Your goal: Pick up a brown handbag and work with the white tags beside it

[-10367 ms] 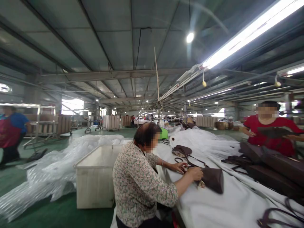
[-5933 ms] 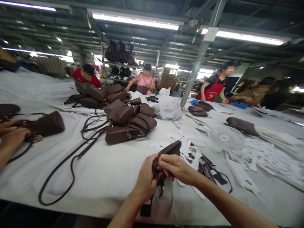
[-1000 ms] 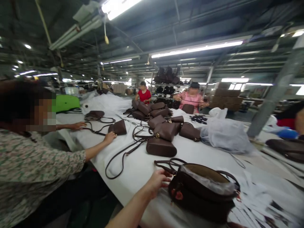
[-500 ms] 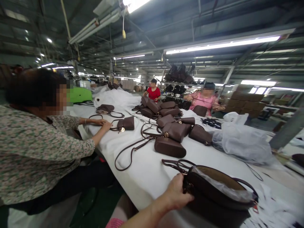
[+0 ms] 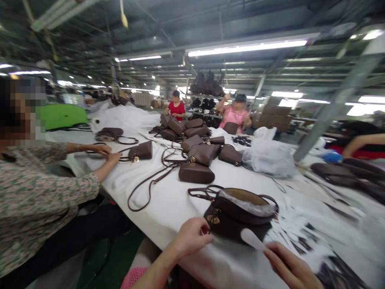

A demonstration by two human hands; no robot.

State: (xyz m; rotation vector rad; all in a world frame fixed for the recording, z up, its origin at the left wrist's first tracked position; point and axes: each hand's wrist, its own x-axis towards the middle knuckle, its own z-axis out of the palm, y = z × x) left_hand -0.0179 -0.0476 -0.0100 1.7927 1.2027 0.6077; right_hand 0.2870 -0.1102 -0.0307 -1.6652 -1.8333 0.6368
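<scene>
Two bare hands work an open dark-brown leather handbag (image 5: 240, 212) on the white-covered table (image 5: 168, 200): left hand (image 5: 192, 237) loosely curled at its brass clasp, right hand (image 5: 288, 267) apparently pinching a white paper strip (image 5: 252, 239), which next needs guiding inside.

Long white-covered table (image 5: 180, 200): open brown bag (image 5: 240, 214) at the near edge, brown bag pile (image 5: 195, 154) mid-table, clear plastic bag (image 5: 269, 156), scattered white paper tags (image 5: 300, 233) on the right.
</scene>
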